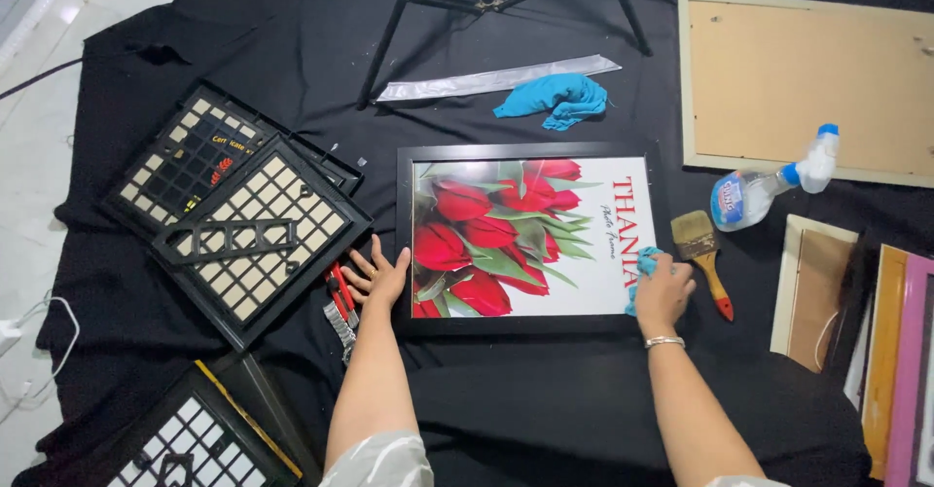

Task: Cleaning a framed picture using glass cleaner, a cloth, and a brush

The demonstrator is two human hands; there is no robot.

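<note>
Black cloth [545, 409]: left hand [379, 275] fingers spread steadying glossy frame [525, 239]; right hand [664, 292] pinching blue rag [644, 265].

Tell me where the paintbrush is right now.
In the head view the paintbrush lies on the black cloth, right of the black picture frame, just beyond the right hand and below the spray bottle.

Centre: frame [525, 239] flat on cloth [545, 409].
Left: grid backs [248, 229], stacked beside frame.
Right: brush [702, 253], then spray bottle [769, 187].
Behind: rag [555, 98], tripod [486, 0].
</note>
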